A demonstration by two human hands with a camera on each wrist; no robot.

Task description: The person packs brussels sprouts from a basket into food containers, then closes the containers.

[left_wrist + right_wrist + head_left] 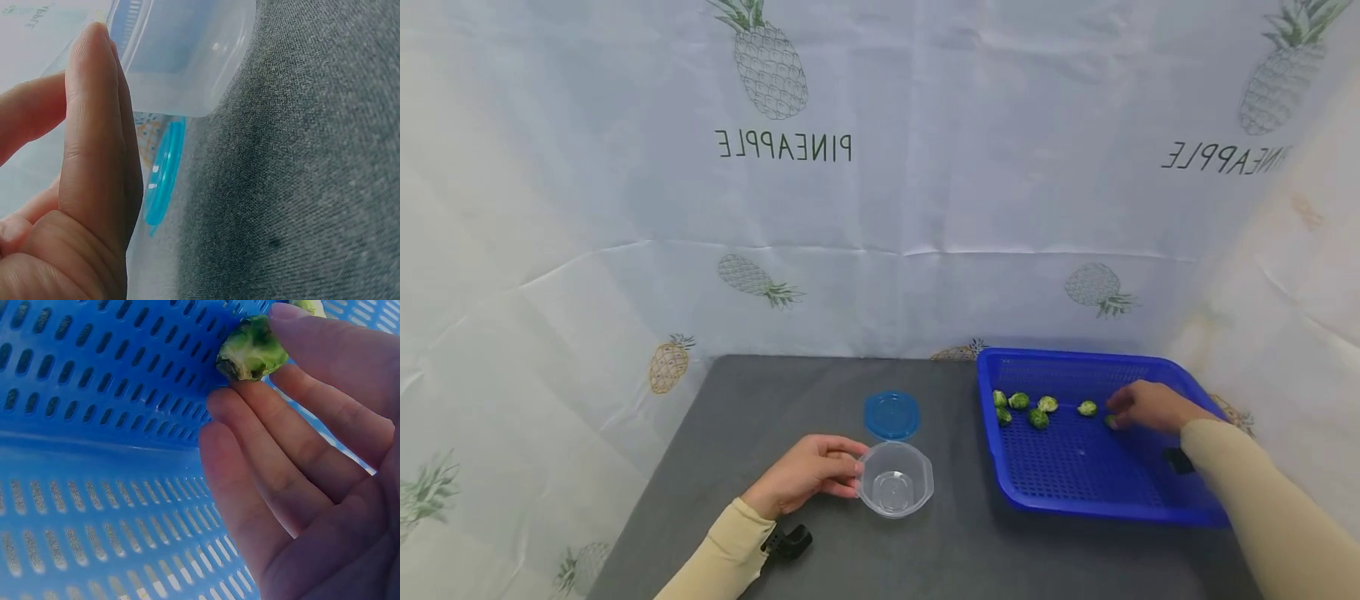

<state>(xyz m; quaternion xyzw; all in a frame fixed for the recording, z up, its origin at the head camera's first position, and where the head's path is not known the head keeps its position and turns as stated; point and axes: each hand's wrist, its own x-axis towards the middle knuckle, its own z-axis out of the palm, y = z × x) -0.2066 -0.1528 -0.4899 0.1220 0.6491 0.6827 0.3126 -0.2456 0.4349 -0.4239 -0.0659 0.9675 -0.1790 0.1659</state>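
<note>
A clear plastic container (897,493) stands on the grey table with its mouth up. My left hand (820,471) holds it at the left side of its rim. Close up in the left wrist view, the thumb (94,125) lies along the wall of the container (187,69). Inside the blue basket, my right hand (1153,407) pinches a Brussels sprout (250,350) between thumb and fingertips, low over the slotted floor. Several other Brussels sprouts (1038,418) lie in the left and back part of the basket, and a single sprout (1087,408) sits just left of that hand.
Behind the container lies a round blue lid (892,415), flat on the grey table (760,417). The blue basket (1112,505) fills the table's right side, its raised walls around the right hand. A pineapple-print curtain (895,200) hangs behind and at both sides.
</note>
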